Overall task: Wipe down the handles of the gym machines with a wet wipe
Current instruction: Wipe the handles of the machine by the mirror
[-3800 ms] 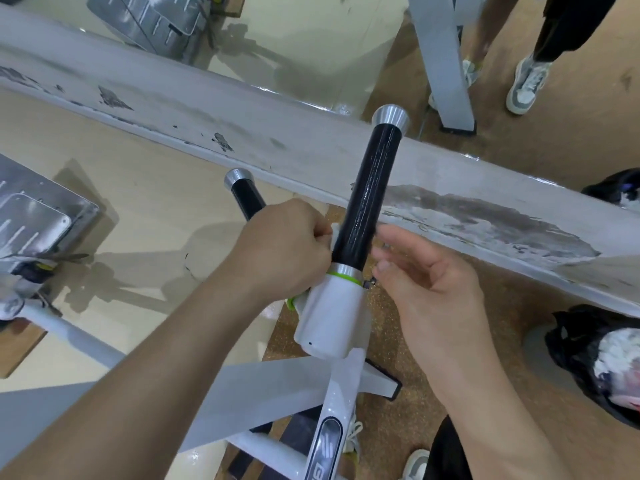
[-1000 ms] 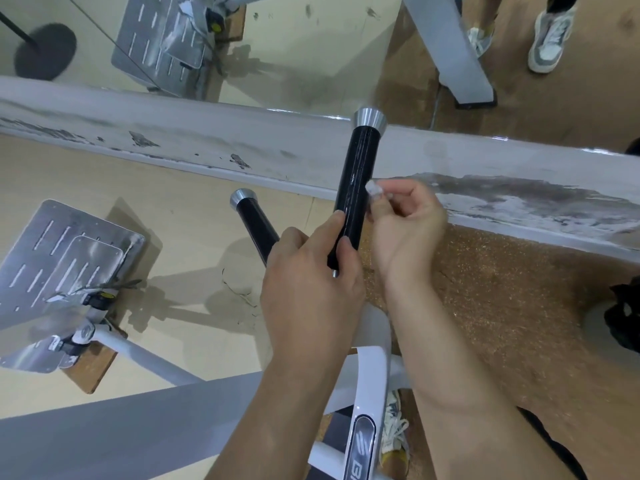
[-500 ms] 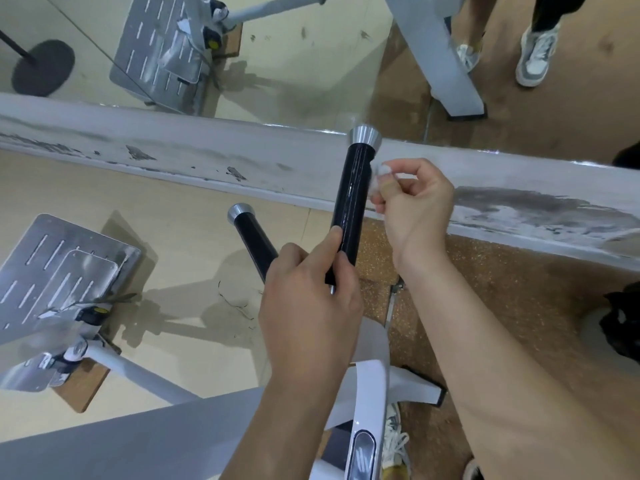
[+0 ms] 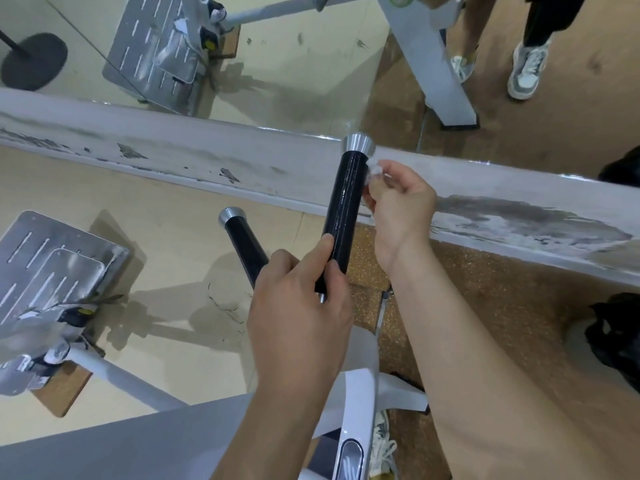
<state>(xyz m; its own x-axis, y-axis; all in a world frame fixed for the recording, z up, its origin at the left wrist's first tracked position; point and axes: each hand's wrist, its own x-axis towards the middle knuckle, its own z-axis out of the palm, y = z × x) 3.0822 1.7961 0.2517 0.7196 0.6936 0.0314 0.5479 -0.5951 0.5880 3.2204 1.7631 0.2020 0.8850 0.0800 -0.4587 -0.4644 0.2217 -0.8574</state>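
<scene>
A black machine handle point(image 4: 344, 209) with a silver end cap stands upright in the middle of the view. My left hand point(image 4: 301, 306) grips its lower part, thumb along the shaft. My right hand point(image 4: 398, 202) pinches a small white wet wipe point(image 4: 374, 171) against the handle's upper right side, just under the cap. A second black handle point(image 4: 244, 247) with a silver cap stands to the left; its lower part is hidden behind my left hand. The wiped handle's surface looks glossy.
A worn white ledge point(image 4: 207, 161) runs across below a wall mirror that reflects a metal footplate and two people's legs and sneakers point(image 4: 524, 69). A metal footplate point(image 4: 45, 271) sits at the left. The white machine frame point(image 4: 349, 427) lies below; a black bag point(image 4: 613, 337) at the right.
My right hand with the wipe has slid up the handle from its middle to just under the silver cap. My left hand keeps its grip low on the handle.
</scene>
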